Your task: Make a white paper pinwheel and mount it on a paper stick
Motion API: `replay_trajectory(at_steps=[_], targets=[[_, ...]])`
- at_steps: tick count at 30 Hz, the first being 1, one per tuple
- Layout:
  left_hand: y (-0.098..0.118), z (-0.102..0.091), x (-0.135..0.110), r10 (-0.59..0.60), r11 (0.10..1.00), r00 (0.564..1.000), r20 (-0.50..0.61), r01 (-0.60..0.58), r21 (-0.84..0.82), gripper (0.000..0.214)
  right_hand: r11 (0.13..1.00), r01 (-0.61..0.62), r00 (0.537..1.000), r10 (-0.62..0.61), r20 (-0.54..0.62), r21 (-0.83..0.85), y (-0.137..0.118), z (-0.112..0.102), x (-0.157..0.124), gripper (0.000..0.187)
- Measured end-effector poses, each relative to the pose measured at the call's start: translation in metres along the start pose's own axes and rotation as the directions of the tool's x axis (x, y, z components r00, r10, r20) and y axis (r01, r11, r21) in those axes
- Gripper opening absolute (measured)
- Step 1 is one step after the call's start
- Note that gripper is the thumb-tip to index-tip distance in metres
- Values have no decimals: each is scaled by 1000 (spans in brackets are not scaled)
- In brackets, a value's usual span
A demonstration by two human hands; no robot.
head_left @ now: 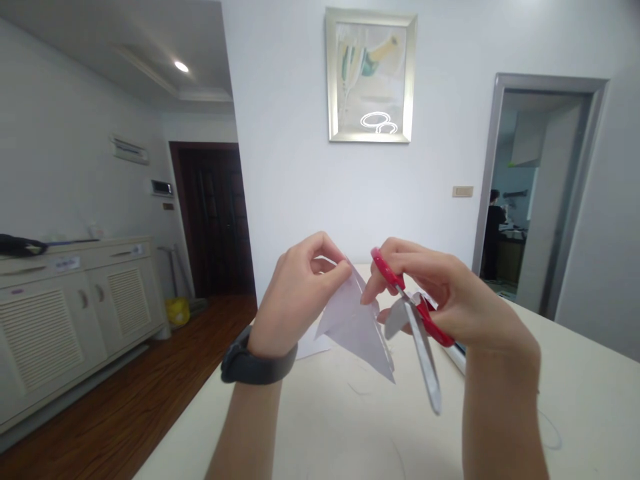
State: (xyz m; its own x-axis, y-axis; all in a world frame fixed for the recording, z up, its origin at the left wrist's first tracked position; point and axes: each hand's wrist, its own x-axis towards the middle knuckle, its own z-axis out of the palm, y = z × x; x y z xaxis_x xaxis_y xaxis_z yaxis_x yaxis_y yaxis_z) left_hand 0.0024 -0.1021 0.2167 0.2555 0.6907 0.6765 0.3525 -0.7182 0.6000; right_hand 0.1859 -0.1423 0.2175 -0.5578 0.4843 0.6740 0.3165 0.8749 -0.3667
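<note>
My left hand (307, 287) pinches the top of a folded piece of white paper (353, 323) between thumb and fingers. The paper hangs in a pointed, roughly triangular shape above the table. A pair of red-handled scissors (426, 357) is in my right hand (440, 287), with the fingers around the handles. Its blades are spread apart and point down toward me, just right of the paper. The right fingertips are close to the paper's right edge; whether they touch it I cannot tell.
A white table (350, 433) lies under my hands, with thin paper strips (395, 457) on it. Another sheet of paper (311, 345) lies behind my left hand. A flat object (457, 360) is partly hidden behind my right hand. A person (494, 230) stands beyond the doorway.
</note>
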Motion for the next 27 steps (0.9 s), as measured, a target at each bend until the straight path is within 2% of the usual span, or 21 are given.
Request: replay_trajectory(at_steps=[7, 13, 16, 18, 21, 24, 27], targets=[[-1, 1, 1, -10, 999, 1000, 24, 11, -36, 4, 1000, 15, 1000, -15, -6, -25, 0, -2, 0, 34], [-7, 1, 1, -10, 999, 996, 90, 14, -51, 7, 1000, 21, 996, -22, -91, -13, 2, 0, 3, 15], [-3, 3, 2, 55, 995, 998, 42, -51, -83, 6, 999, 23, 982, -29, -188, -36, 4, 2, 6, 11], [4, 5, 0, 115, 988, 992, -52, -120, -100, 6, 999, 7, 968, -17, -249, -41, 5, 4, 8, 10], [15, 6, -8, 208, 966, 960, -190, -232, -116, 2, 1000, 20, 951, -20, -307, -2, 6, 6, 9, 9], [23, 4, -19, 286, 945, 948, -142, -303, -122, 4, 997, 27, 940, -1, -341, 72, 6, 7, 8, 11], [27, 2, -25, 305, 945, 949, -76, -312, -99, 5, 995, 8, 936, 30, -350, 104, 6, 8, 8, 15]])
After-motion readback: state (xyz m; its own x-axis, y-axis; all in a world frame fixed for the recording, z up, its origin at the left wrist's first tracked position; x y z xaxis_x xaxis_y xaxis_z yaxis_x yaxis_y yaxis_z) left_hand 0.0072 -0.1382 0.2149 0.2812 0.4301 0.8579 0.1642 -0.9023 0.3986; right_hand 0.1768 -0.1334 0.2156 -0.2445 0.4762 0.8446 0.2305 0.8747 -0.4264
